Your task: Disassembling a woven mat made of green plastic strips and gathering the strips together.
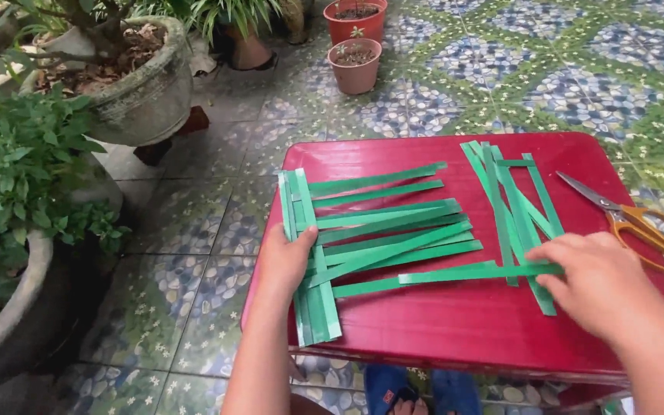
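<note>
**Two hands arranging green strips on a red table**

Head view, looking down on a small red table (455, 338) standing on patterned floor tiles (578, 69). The left hand (286, 257), at about 8 o'clock on the tabletop, lies flat with fingers together, pressing down on a bundle of upright green strips (309, 253) where horizontal strips (393, 230) cross it and fan out toward 3 o'clock. The right hand (593, 280), at about 4 o'clock, has its fingers curled together, closed on the end of one long green strip (470, 273) that lies across the table toward the left hand. This strip sits just below the horizontal group and crosses the lower ends of a loose pile of spare strips (512, 200), which lies at about 1 o'clock. Orange-handled scissors (639, 223) rest at 3 o'clock near the table's edge, blades pointing toward 11 o'clock, apart from both hands. Potted plants (32, 177) stand at 9 to 11 o'clock beyond the table, and two small terracotta pots (355, 46) stand at 12 o'clock.
</note>
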